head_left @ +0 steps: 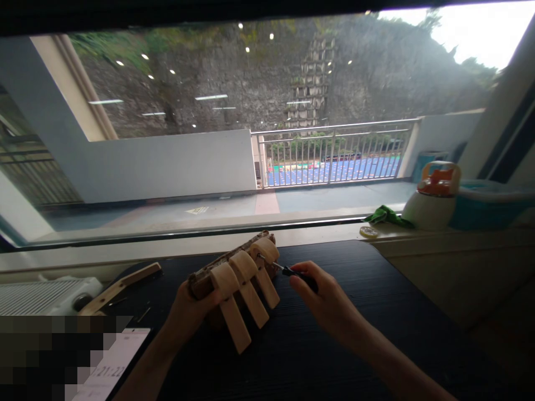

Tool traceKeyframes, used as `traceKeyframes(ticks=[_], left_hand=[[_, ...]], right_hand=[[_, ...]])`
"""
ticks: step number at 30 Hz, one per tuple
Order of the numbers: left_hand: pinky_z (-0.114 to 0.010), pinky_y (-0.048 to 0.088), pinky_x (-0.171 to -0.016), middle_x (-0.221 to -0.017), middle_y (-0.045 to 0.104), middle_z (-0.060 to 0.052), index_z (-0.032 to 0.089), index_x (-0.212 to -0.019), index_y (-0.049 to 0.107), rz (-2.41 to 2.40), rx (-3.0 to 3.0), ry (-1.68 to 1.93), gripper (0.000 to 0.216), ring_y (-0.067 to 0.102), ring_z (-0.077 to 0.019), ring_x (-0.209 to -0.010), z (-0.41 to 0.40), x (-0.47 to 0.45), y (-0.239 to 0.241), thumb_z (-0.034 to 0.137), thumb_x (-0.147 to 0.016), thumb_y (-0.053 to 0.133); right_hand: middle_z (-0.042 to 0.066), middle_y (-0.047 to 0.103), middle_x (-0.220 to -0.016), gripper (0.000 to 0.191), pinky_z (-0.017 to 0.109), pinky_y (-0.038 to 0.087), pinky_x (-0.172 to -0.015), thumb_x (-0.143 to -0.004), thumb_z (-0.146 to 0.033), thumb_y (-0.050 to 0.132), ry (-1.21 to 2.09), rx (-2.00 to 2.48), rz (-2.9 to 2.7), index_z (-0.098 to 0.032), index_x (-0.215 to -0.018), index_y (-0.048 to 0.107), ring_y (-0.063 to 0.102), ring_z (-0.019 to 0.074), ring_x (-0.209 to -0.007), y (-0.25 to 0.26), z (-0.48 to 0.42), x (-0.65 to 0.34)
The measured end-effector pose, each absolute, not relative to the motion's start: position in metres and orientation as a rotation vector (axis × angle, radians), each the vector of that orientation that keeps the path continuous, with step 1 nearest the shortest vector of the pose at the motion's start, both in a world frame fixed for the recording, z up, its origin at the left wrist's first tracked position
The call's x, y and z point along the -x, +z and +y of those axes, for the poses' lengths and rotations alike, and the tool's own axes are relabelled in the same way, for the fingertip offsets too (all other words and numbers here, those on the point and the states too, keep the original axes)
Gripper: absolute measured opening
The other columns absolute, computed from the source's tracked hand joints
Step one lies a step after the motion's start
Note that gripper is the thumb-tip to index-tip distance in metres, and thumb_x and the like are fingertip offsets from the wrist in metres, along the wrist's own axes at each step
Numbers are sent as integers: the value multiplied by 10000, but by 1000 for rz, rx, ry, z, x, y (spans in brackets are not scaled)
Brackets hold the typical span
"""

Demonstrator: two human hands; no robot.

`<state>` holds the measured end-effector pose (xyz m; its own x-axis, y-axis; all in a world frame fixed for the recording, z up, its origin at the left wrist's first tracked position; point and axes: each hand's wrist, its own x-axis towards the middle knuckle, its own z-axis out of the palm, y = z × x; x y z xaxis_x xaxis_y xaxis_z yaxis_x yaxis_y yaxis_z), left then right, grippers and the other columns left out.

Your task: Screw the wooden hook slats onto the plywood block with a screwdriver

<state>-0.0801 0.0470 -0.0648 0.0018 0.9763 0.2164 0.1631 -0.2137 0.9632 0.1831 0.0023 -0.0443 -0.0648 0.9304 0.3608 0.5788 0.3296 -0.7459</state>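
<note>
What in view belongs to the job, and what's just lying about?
In the job, it seems:
screwdriver, in the right hand, tip at the rightmost strip
wooden piece with three curved strips, in the left hand
possibly the loose wood at left

Likely just lying about:
green cloth
round yellowish item
orange-topped jug
teal basin

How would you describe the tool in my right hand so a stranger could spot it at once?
Below the wide window, find the dark table, then the wooden piece with three pale strips. Just right of it, the right hand grips the tool, probably a screwdriver, pointing left toward the rightmost strip. Its black handle and thin metal shaft set it apart from the pale strips.
</note>
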Motion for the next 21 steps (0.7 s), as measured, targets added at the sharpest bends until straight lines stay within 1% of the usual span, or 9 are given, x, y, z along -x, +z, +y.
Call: traceKeyframes(ticks=[2, 5, 9, 12, 16, 19, 21], left_hand=[[-295, 553, -624, -752, 724, -14, 134, -860, 663, 1231, -1500, 1287, 321, 662, -243, -717, 47, 80, -65, 197, -552, 724], [-308, 555, -644, -786, 727, -28, 132, -884, 659, 1229, -1536, 1272, 330, 663, -260, -755, 46, 79, -62, 212, -569, 714], [-305, 553, -653, -808, 729, -34, 130, -907, 654, 1251, -1555, 1274, 351, 662, -264, -774, 44, 79, -61, 225, -573, 706], [-292, 553, -640, -788, 730, -23, 135, -888, 660, 1263, -1548, 1274, 335, 663, -255, -759, 44, 79, -62, 216, -566, 704], [-292, 554, -634, -766, 730, -14, 139, -863, 664, 1253, -1523, 1278, 321, 664, -252, -741, 46, 78, -61, 217, -555, 709], [-297, 553, -642, -781, 729, -17, 138, -875, 663, 1234, -1516, 1266, 324, 662, -256, -754, 45, 78, -61, 223, -565, 706], [-303, 552, -649, -796, 726, -22, 135, -898, 658, 1229, -1523, 1258, 339, 660, -259, -766, 45, 79, -61, 230, -576, 704]], right_hand=[[-10, 621, -731, 208, 241, 397, -528, -848, -305, 446, 412, 1379, -1798, -210, -1019, 516, 546, 124, -575, -43, 1, -183], [-12, 610, -725, 254, 244, 386, -526, -806, -208, 476, 118, 1322, -1859, -188, -1059, 468, 544, 123, -554, -41, -2, -184], [17, 597, -742, 147, 240, 396, -567, -815, -132, 475, -291, 1088, -1960, -166, -953, 510, 561, 123, -611, -38, -4, -185], [29, 598, -745, 156, 241, 403, -582, -843, -126, 464, -423, 1019, -1994, -156, -978, 536, 562, 124, -621, -38, -2, -185], [37, 606, -760, 166, 241, 408, -585, -856, -143, 456, -357, 1042, -1989, -150, -1000, 538, 572, 130, -640, -40, 0, -185], [43, 626, -820, 174, 241, 421, -604, -856, -161, 451, -139, 1105, -1941, -158, -1015, 523, 592, 137, -693, -42, -1, -183], [34, 632, -823, 173, 237, 424, -596, -863, -198, 446, 36, 1187, -1876, -175, -1020, 516, 593, 134, -690, -42, -2, -183]])
